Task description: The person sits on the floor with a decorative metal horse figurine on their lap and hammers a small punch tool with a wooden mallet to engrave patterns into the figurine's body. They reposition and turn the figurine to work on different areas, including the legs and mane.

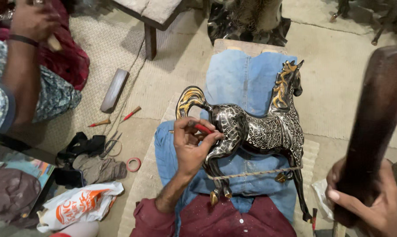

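A black metal horse figure (255, 129) with fine silver engraving and a gold mane and tail lies on its side on blue denim cloth (244, 81). A cord (251, 174) ties its legs down. My left hand (190, 142) pinches a small red-handled chisel (202, 128) against the horse's rump. My right hand (373, 197) grips a thick dark wooden mallet (376, 118), raised at the right edge of view. My maroon trousers (220, 219) show at the bottom.
Another person sits at the left, their hand (32, 19) holding a tool. On the woven mat lie a flat stone block (114, 90), red-handled chisels (130, 114), scissors (111, 145), a red tape ring (133, 164), rags and a white-and-orange plastic bag (82, 204). A wooden bench leg (150, 41) stands behind.
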